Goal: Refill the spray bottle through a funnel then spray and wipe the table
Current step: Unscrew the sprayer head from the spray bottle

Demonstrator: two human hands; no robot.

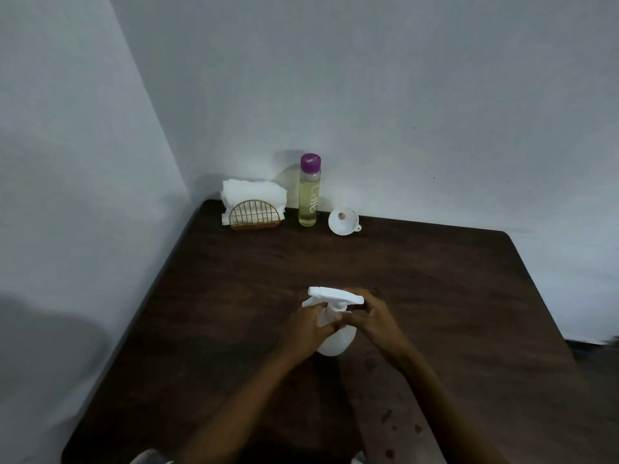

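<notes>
The white spray bottle (335,324) stands at the table's (469,296) centre, both hands wrapped on it: the left hand (303,329) has its fingers clamped around the neck and body, the right hand (371,318) closes on the collar under the spray head. This looks like unscrewing the head. Best to pin the body firmly, twist only the collar, and lift straight up. The funnel (343,222) and the bottle of yellow liquid (308,192) wait at twelve o'clock, napkins (253,195) at eleven.

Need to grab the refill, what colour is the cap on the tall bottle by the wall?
Purple cap, seen in the head view.
</notes>
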